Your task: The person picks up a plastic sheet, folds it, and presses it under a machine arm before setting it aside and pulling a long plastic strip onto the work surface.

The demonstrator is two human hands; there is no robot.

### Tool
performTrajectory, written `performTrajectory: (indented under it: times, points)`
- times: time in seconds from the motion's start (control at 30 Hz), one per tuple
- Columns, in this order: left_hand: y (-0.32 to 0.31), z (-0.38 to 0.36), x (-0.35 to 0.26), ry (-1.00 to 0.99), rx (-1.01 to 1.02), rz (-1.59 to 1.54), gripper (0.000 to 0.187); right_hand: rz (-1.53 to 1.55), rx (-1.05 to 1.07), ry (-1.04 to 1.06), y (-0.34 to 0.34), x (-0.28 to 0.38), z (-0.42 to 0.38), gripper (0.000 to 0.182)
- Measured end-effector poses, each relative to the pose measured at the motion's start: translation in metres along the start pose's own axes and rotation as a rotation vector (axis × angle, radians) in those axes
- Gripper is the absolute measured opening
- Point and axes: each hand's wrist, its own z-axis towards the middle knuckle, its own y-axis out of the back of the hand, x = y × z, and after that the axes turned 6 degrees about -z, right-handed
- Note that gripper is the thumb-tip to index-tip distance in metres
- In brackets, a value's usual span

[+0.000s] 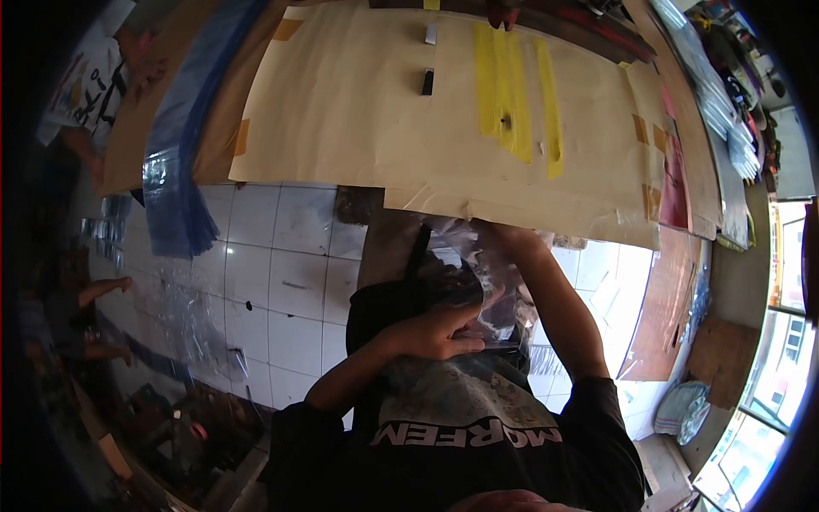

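Observation:
In the head view, a crumpled clear plastic sheet (499,299) hangs over my lap, below the near edge of the table. My left hand (439,331) is at its lower end in front of my shirt, thumb and fingers closing on the plastic. Up at the table's edge, my right hand (505,241) is at the top of the same sheet. Its fingers are blurred and partly hidden, so its grip cannot be made out.
Tan paper covers the worktable (341,128), with yellow tape strips (503,94) and two small blocks, one dark (427,82), one pale (430,34). Blue-tinted plastic (175,162) drapes off the left side. Another person (94,85) is at the far left. White tiles (290,282) form the floor.

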Motion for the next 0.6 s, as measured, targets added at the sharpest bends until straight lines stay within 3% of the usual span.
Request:
performTrajectory:
  times: [0.13, 0.2, 0.23, 0.3, 0.33, 0.37, 0.43, 0.47, 0.5, 0.57, 0.6]
  points:
    - [-0.004, -0.009, 0.002, 0.026, -0.052, 0.048, 0.06, -0.022, 0.069, -0.033, -0.026, 0.009, -0.013, 0.044]
    - [-0.007, -0.012, 0.013, -0.017, -0.143, 0.102, 0.05, 0.151, 0.023, -0.317, -0.048, 0.021, -0.027, 0.041]
    - [-0.005, -0.014, 0.005, -0.019, -0.168, 0.112, 0.05, 0.146, 0.048, -0.323, -0.056, 0.025, -0.029, 0.041]
    - [-0.005, -0.017, -0.01, 0.083, -0.076, 0.27, 0.052, -0.109, -0.002, -0.441, -0.07, 0.031, -0.031, 0.053]
    - [-0.003, -0.015, 0.004, 0.244, 0.048, 0.338, 0.053, -0.138, 0.047, -0.507, -0.079, 0.034, -0.027, 0.052]
    - [-0.006, -0.02, 0.007, 0.245, 0.032, 0.345, 0.053, -0.143, 0.064, -0.507, -0.09, 0.037, -0.024, 0.052]
    - [-0.022, -0.033, 0.012, 0.133, -0.194, 0.401, 0.048, -0.296, 0.235, -0.603, -0.125, 0.045, -0.016, 0.048]
    - [-0.019, -0.04, 0.087, -0.041, -0.102, 0.101, 0.05, -0.32, 0.333, -0.61, -0.14, 0.048, -0.015, 0.046]
    - [-0.025, -0.04, 0.081, -0.047, -0.114, 0.112, 0.05, -0.33, 0.347, -0.606, -0.16, 0.056, -0.014, 0.046]
    - [-0.036, -0.037, 0.062, -0.066, -0.272, 0.266, 0.056, -0.462, 0.57, -0.383, -0.2, 0.08, -0.018, 0.04]
    - [-0.03, -0.044, 0.1, -0.118, -0.239, 0.229, 0.053, -0.504, 0.527, -0.198, -0.213, 0.092, -0.022, 0.038]
